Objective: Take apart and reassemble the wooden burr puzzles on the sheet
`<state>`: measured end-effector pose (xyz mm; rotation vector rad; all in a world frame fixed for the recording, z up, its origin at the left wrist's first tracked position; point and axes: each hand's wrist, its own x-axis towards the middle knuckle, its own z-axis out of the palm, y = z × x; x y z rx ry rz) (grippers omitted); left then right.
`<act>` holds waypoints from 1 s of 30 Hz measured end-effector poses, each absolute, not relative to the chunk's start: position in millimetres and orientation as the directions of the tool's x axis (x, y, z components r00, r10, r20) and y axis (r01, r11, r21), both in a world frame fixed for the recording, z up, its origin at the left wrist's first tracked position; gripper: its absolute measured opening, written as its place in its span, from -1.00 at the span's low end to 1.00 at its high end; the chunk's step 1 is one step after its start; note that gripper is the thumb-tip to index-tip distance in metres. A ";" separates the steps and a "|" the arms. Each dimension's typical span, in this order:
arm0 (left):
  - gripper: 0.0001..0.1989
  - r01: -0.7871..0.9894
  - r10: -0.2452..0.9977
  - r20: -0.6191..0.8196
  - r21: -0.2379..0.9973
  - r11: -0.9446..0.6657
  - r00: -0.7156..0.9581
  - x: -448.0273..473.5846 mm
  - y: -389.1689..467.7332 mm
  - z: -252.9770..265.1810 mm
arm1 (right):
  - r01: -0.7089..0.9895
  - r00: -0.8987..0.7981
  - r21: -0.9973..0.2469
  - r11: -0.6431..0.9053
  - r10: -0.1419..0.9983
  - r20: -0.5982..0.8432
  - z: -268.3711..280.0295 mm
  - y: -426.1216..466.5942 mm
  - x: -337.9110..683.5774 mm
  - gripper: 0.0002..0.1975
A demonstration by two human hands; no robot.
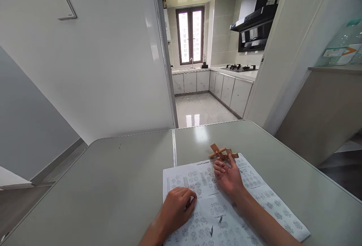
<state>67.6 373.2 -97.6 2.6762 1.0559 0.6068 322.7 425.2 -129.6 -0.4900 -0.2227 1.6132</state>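
Several small light-brown wooden puzzle pieces [216, 149] lie in a loose heap at the far edge of a printed sheet [203, 210]. My right hand [230, 178] is turned palm up over the sheet's upper part. Its fingers are curled, and the fingers and thumb are at a wooden bar in the heap that has dark marks on it. My left hand [178, 206] rests on the left side of the sheet, back up, with its fingers curled toward the thumb. Something dark shows between them, too small to name. Small line drawings and two dark marks cover the sheet.
The grey-green table [113, 189] has a pale seam [174, 148] running away from me. Beyond it a doorway opens on a kitchen with a gas stove [240, 67] and range hood [254, 16]. Large plastic bottles [343, 46] stand on a ledge at right.
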 end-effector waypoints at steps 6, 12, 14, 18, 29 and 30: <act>-0.87 0.605 0.684 0.313 0.321 -0.729 0.658 67.3 372.1 -98.2 | -0.917 -0.020 -0.390 -0.082 0.987 -0.161 -127.3 426.2 330.6 -0.68; -0.86 0.604 0.681 0.327 0.315 -0.732 0.655 67.4 371.9 -96.7 | -0.913 0.016 -0.405 -0.053 0.986 -0.165 -130.1 428.8 335.5 -0.67; -0.86 0.599 0.676 0.332 0.314 -0.736 0.658 67.5 372.7 -96.5 | -0.915 0.026 -0.402 -0.042 0.987 -0.161 -131.5 430.6 337.7 -0.67; -0.85 0.596 0.675 0.327 0.318 -0.738 0.662 67.4 373.7 -97.3 | -0.950 -0.002 -0.306 -0.056 0.985 -0.174 -132.7 433.0 341.0 -0.72; -0.86 0.603 0.682 0.320 0.318 -0.732 0.658 66.4 373.7 -98.6 | -0.968 -0.019 -0.243 -0.067 0.981 -0.195 -134.3 434.4 342.4 -0.76; -0.86 0.603 0.682 0.318 0.317 -0.732 0.659 66.4 373.7 -98.5 | -0.963 -0.016 -0.262 -0.067 0.981 -0.191 -134.9 434.6 342.7 -0.76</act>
